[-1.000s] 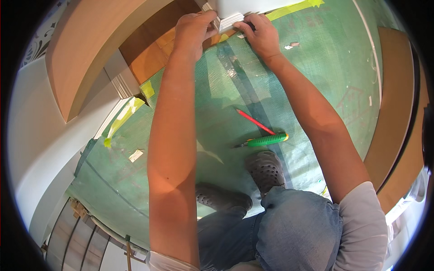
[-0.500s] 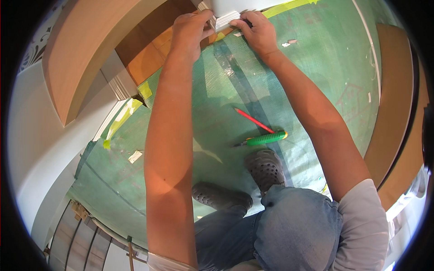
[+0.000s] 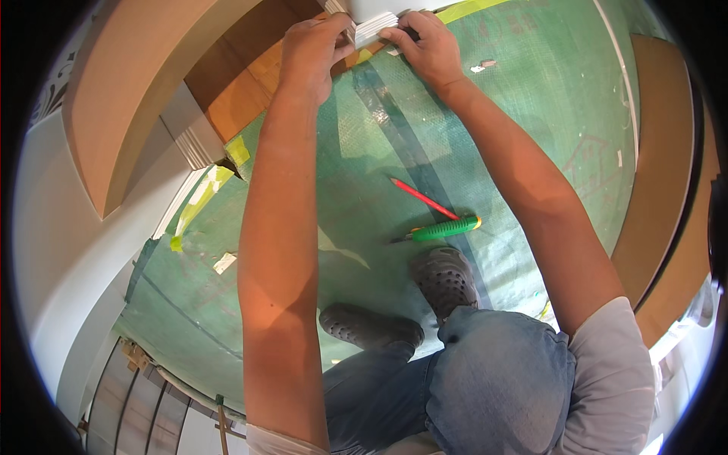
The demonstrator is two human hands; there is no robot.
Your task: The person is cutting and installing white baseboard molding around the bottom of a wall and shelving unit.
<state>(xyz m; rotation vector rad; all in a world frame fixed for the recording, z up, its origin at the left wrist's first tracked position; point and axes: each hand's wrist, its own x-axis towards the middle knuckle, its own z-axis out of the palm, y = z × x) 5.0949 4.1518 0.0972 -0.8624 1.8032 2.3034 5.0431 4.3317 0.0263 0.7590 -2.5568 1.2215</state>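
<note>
At the far edge, a short white grooved moulding (image 3: 374, 29) sits against the corner of the white wall base, close to the floor. My left hand (image 3: 312, 54) reaches up to its left end, with fingers curled and pinching at the corner. From the other side my right hand (image 3: 429, 50) grips the right end, its thumb on the grooved front. Both arms are stretched out straight. Well below the hands, a red pencil (image 3: 425, 199) lies on the green floor sheet (image 3: 356, 159). Touching its lower end is a green utility knife (image 3: 446, 229).
Grey clogs (image 3: 444, 279) stand near the knife. A curved wooden panel (image 3: 163, 91) and white wall (image 3: 57, 197) rise at left, beside brown wood flooring (image 3: 254, 76). Yellow-green tape (image 3: 199, 201) edges the sheet. Brown boards (image 3: 658, 167) lie at right; small scraps (image 3: 225, 262) dot the floor.
Both hands stay on the moulding with almost the same hold. The whole view has shifted slightly, so hands and moulding appear a little farther left and up.
</note>
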